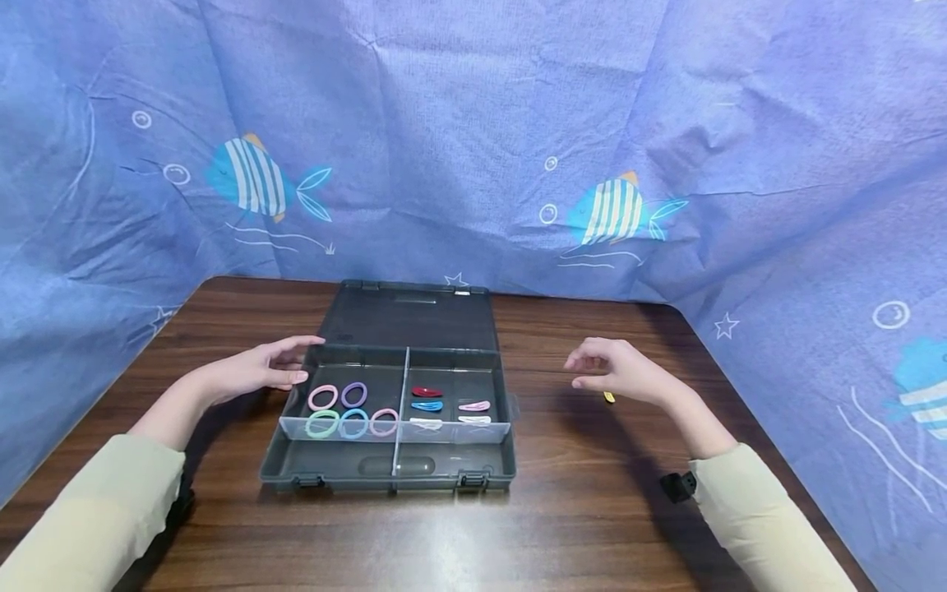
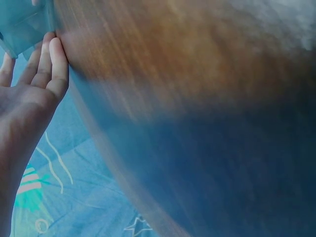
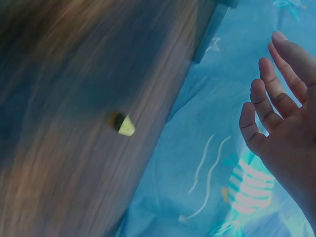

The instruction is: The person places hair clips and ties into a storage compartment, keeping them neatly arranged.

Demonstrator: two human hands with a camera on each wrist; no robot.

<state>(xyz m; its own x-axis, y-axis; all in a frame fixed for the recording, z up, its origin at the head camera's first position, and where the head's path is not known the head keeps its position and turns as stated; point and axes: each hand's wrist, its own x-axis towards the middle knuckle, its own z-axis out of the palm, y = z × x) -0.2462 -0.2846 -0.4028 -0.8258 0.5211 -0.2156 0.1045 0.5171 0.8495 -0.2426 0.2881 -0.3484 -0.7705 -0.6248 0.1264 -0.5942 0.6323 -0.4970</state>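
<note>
A dark translucent divided box (image 1: pixel 377 485) stands with its lid (image 1: pixel 414 316) folded back. My left hand (image 1: pixel 262 367) rests against its left wall, fingers nearly straight and thumb apart. In the left wrist view its fingertips are right at the box edge. Several coloured hair ties (image 1: pixel 353 395) lie in the back left compartment. Red (image 1: pixel 427 392), blue (image 1: pixel 427 406), pink (image 1: pixel 474 406) and white snap hair clips lie in the back right one. To the right of the box my right hand (image 1: pixel 625 370) hovers with loosely bent fingers, holding nothing. A yellow hair clip (image 1: pixel 609 396) lies on the table beneath it.
The brown wooden table (image 1: pixel 459 543) carries the box left of its middle. A blue fish-print cloth (image 1: pixel 459 164) hangs behind and along both sides. A transparent tab (image 1: pixel 514 406) juts from the box's right wall. The front compartments lie before a clear divider.
</note>
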